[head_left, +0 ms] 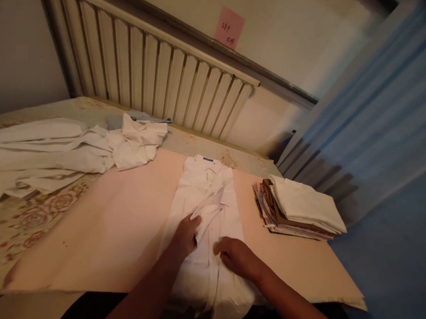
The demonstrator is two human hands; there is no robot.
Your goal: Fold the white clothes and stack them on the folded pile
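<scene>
A white shirt (196, 185) lies lengthwise on a pale pink cloth, with its collar and a small blue label at the far end. My left hand (186, 234) is closed on a lifted fold of the shirt, perhaps a sleeve or cuff, which slants across the middle. Just to the right, my right hand (237, 258) rests at the shirt's front with its fingers curled. Whether cloth is pinched in those fingers is hidden. The near end of the shirt hangs over the table edge toward my lap.
A stack of folded garments (305, 206), white on top, sits at the right. Crumpled white garments (68, 146) spread over the floral tablecloth (36, 217) at the left. Behind the table stands a radiator (147, 71); a blue curtain (376, 132) hangs at the right.
</scene>
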